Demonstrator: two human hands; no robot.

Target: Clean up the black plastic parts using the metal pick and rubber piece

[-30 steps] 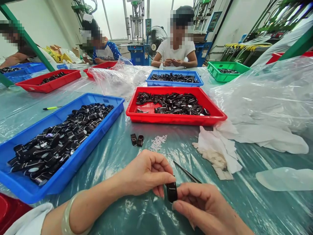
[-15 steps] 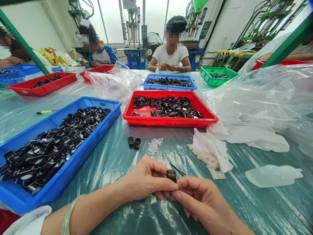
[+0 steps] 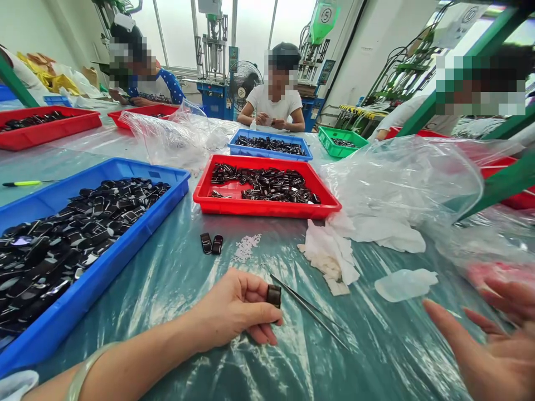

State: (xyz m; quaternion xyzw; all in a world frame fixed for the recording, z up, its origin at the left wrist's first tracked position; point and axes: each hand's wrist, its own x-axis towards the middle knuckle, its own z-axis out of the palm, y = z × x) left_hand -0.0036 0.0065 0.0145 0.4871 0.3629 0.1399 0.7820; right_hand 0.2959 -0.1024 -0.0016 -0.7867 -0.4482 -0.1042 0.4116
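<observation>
In the head view, my left hand [image 3: 238, 309] pinches a small glossy black part [image 3: 274, 296] between thumb and fingers, just above the table. My right hand [image 3: 489, 334] is away at the right edge, fingers spread and slightly blurred, with nothing visible in it. The nearest thing to it is a translucent squeeze bottle [image 3: 405, 285] lying on its side. Metal tweezers [image 3: 293, 293] lie on the plastic sheet to the right of the held part. Beyond my left hand are two black parts [image 3: 217, 245] and a scatter of tiny white pieces [image 3: 246, 248].
A blue tray [image 3: 181, 184] of black parts stands at left, a red tray [image 3: 267, 209] of them ahead. White cloths [image 3: 328, 250] and clear plastic film [image 3: 388, 172] lie at right. Co-workers sit across the table; a green post [image 3: 510, 178] slants at right.
My right hand has left the black part and moved to the right, its fingers opening. My left hand keeps hold of the part. The camera view has shifted rightward.
</observation>
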